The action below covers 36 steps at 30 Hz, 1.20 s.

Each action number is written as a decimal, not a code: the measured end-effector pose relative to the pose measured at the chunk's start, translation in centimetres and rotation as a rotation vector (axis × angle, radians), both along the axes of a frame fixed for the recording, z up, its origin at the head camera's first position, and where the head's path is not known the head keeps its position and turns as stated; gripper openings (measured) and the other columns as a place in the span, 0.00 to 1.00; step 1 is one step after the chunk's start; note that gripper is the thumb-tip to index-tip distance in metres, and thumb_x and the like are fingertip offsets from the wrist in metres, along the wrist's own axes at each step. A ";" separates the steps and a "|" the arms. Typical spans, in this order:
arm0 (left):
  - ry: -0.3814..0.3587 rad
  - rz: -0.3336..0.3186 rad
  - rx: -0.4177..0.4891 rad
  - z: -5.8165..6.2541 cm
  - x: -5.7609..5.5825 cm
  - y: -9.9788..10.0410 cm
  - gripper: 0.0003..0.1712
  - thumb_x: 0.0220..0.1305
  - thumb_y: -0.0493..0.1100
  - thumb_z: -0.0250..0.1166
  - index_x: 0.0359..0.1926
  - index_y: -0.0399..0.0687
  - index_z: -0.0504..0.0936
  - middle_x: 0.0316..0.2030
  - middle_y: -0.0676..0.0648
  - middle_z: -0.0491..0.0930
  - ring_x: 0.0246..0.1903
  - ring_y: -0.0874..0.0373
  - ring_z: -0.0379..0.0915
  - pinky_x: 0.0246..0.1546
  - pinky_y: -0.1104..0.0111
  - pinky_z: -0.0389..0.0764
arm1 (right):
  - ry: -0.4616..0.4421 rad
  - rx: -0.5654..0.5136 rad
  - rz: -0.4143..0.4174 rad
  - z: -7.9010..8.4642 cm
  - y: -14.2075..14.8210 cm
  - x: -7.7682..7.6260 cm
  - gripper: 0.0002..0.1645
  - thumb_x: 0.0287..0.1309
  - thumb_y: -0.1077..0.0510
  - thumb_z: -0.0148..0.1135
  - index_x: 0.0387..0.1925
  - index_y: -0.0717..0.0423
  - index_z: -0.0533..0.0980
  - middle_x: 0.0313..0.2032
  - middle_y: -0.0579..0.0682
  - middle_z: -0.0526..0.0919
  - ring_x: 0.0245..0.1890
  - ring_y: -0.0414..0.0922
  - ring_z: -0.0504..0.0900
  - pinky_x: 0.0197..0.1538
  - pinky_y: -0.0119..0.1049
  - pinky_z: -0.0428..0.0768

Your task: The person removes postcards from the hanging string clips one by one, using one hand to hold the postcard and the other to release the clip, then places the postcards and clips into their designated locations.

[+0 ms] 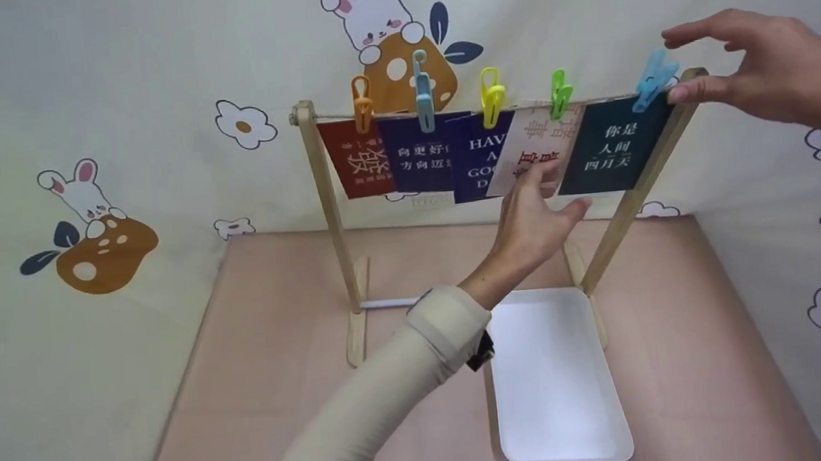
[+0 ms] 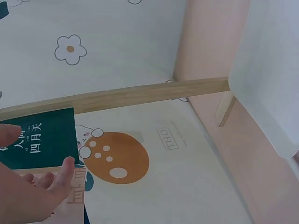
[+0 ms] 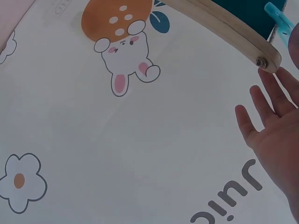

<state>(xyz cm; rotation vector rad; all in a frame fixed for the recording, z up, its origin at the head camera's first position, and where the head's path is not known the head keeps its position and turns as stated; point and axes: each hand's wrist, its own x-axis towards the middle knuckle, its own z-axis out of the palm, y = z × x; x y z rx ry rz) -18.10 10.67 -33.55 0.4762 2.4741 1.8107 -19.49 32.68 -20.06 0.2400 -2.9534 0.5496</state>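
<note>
Several printed cards hang from a string on a wooden frame, each under a plastic clip. My right hand (image 1: 768,69) is beside the light blue clip (image 1: 654,80) at the string's right end, thumb and fingers spread apart. That clip sits at the top right corner of a dark green card (image 1: 615,146). My left hand (image 1: 532,220) is raised in front of the pale pink card (image 1: 532,138), fingers loosely bent and thumb apart; whether it touches the card I cannot tell. In the left wrist view, the green card (image 2: 51,140) is partly behind that hand's thumb.
Left of the pink card hang a navy card (image 1: 477,180), a purple-blue card (image 1: 417,174) and a red card (image 1: 350,180). The frame's right post (image 1: 634,200) stands beside the green card. A white tray (image 1: 557,381) lies on the pink tabletop (image 1: 689,355) below.
</note>
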 end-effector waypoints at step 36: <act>-0.114 0.082 0.282 -2.1 -1.0 2.0 0.10 0.55 0.37 0.64 0.40 0.42 0.83 0.37 0.50 0.78 0.32 0.68 0.78 0.32 0.79 0.81 | 0.085 -0.104 0.026 0.7 -1.7 -0.8 0.18 0.59 0.50 0.56 0.42 0.59 0.73 0.37 0.42 0.73 0.39 0.36 0.67 0.37 0.18 0.66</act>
